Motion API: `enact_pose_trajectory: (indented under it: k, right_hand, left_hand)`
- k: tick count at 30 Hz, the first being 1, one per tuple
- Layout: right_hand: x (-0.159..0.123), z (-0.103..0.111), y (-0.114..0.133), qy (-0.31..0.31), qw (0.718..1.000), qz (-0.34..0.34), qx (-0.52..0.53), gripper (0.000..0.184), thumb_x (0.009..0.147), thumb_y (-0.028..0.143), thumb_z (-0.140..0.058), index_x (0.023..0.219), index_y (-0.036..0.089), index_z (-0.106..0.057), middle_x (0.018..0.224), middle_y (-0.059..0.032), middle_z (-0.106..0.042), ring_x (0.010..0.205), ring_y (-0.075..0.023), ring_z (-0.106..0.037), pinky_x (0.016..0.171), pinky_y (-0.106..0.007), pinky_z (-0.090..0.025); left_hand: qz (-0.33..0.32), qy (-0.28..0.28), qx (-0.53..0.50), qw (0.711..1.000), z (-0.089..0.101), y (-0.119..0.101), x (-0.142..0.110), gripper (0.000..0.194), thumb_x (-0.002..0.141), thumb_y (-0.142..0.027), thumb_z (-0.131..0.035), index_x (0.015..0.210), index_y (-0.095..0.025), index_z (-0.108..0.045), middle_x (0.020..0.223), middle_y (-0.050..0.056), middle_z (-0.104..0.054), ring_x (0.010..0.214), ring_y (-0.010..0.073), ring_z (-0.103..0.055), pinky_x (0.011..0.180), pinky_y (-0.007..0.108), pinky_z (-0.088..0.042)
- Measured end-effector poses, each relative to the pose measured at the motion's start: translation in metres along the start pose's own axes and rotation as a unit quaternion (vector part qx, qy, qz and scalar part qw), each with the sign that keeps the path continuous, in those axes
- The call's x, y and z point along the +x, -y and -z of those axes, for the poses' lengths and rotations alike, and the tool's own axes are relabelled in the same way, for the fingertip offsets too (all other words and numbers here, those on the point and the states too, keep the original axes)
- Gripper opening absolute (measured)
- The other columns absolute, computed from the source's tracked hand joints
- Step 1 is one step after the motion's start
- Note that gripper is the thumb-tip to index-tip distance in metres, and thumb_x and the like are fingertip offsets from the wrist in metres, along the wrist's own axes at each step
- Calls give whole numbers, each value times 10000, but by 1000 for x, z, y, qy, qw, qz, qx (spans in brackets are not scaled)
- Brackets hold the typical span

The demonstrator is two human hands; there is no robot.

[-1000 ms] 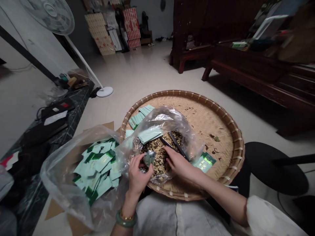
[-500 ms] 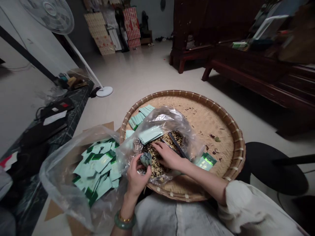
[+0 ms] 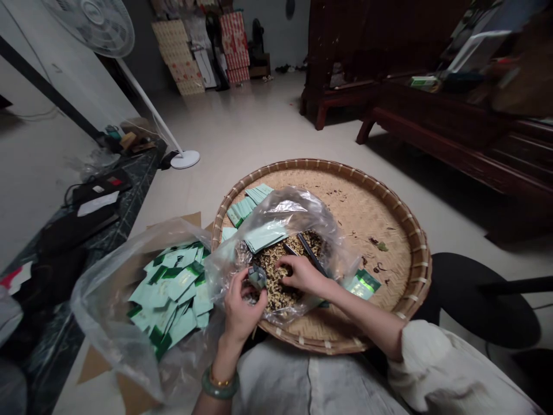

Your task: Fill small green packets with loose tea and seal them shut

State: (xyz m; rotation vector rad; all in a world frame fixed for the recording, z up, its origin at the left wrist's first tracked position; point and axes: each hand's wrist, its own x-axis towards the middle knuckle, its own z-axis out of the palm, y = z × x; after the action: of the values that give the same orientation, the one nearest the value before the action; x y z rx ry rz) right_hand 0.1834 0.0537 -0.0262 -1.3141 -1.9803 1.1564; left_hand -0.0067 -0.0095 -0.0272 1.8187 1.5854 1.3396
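My left hand (image 3: 242, 308) grips a small sachet (image 3: 257, 278) with its opened, silvery-grey mouth turned up. Beside it, my right hand (image 3: 301, 275) has its fingers curled together at the surface of a dried mix (image 3: 276, 297) of pale and dark bits; its fingertips are partly hidden. This mix lies in a clear plastic bag (image 3: 298, 202) with its top spread wide. Just beyond my hands, a stack of flat pale green sachets (image 3: 265, 236) rests on the bag. Two dark stick-like tools (image 3: 311, 255) lean in the mix, right of the stack.
The bag sits on a round woven bamboo tray (image 3: 367, 202). More sachets (image 3: 246, 207) lie at its left rim, others (image 3: 363, 284) at right. A large plastic bag (image 3: 108, 305) of green sachets stands left. A fan (image 3: 149, 104) and dark wooden furniture (image 3: 432, 138) are farther off.
My right hand has drawn back slightly from the sachet stack, and its outstretched fingers have curled in at the mix. My left hand holds its sachet in nearly the same place.
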Motion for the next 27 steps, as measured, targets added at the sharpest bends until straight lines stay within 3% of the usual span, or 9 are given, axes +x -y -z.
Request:
enact_pose_trajectory:
  k: [2, 3, 6, 8, 11, 13, 18, 23, 27]
  right_hand:
    - [2, 1, -1, -21, 988, -76, 135, 257, 617, 93, -690, 857, 175, -650, 766, 20, -634, 710, -148, -587, 709, -285, -477]
    - [3, 1, 0, -21, 967, -120, 225, 241, 628, 136, -703, 856, 179, -640, 737, 29, -621, 669, -134, -582, 672, -276, -486]
    - [2, 7, 8, 4, 851, -209, 482, 217, 669, 225, -715, 859, 178, -619, 750, 15, -620, 675, -123, -610, 658, -266, -526]
    - [-1, 13, 15, 7, 787, -221, 576, 179, 678, 206, -705, 833, 168, -623, 822, -15, -636, 749, -131, -634, 722, -270, -548]
    - [-7, 26, 26, 11, 746, -209, 633, 197, 638, 98, -631, 826, 157, -625, 861, -42, -643, 805, -148, -640, 761, -275, -554]
    - [-11, 34, 32, 21, 746, -186, 639, 298, 576, 52, -567, 848, 159, -626, 837, -38, -644, 818, -158, -635, 746, -277, -547]
    - [-14, 45, 53, -31, 795, -117, 594, 446, 491, 52, -521, 898, 199, -629, 796, 6, -640, 759, -139, -599, 612, -213, -464]
    - [-16, 35, 73, -111, 857, -69, 499, 482, 522, 81, -552, 980, 220, -610, 847, 15, -625, 754, -135, -545, 640, -223, -420]
    - [-14, 23, 75, -119, 889, -60, 438, 499, 536, 86, -493, 1008, 214, -594, 919, 5, -616, 819, -149, -541, 726, -245, -429]
  left_hand:
    - [-5, 3, 4, 1000, 0, -2, 1, 453, 711, -173, -635, 1151, -165, -528, 1042, 91, -595, 890, 188, -631, 655, 284, -613]
    - [-7, 6, 7, 1000, -1, -3, 2, 455, 711, -169, -634, 1153, -165, -527, 1048, 93, -590, 898, 189, -627, 658, 286, -613]
    - [-12, 14, 20, 1000, -1, -6, 3, 454, 714, -161, -628, 1155, -162, -523, 1063, 99, -576, 920, 193, -615, 660, 285, -611]
    - [-15, 18, 29, 999, -2, -8, 4, 450, 716, -159, -624, 1154, -160, -522, 1064, 99, -571, 920, 192, -612, 654, 280, -608]
    - [-18, 23, 38, 999, -4, -11, 6, 436, 721, -163, -620, 1148, -165, -528, 1054, 92, -568, 905, 186, -610, 646, 275, -606]
    - [-20, 22, 45, 999, -6, -12, 7, 426, 725, -165, -618, 1143, -167, -531, 1050, 91, -568, 900, 185, -608, 641, 272, -604]
    - [-24, 38, 61, 997, -13, -14, 11, 419, 734, -163, -610, 1145, -169, -530, 1060, 100, -567, 930, 200, -602, 640, 274, -598]
    - [-24, 43, 75, 996, -17, -21, 12, 423, 734, -169, -604, 1151, -180, -531, 1056, 99, -578, 961, 220, -599, 638, 284, -590]
    - [-13, 40, 78, 996, -18, -24, 12, 531, 727, -167, -613, 1239, -179, -471, 1084, 109, -579, 959, 223, -600, 651, 299, -586]
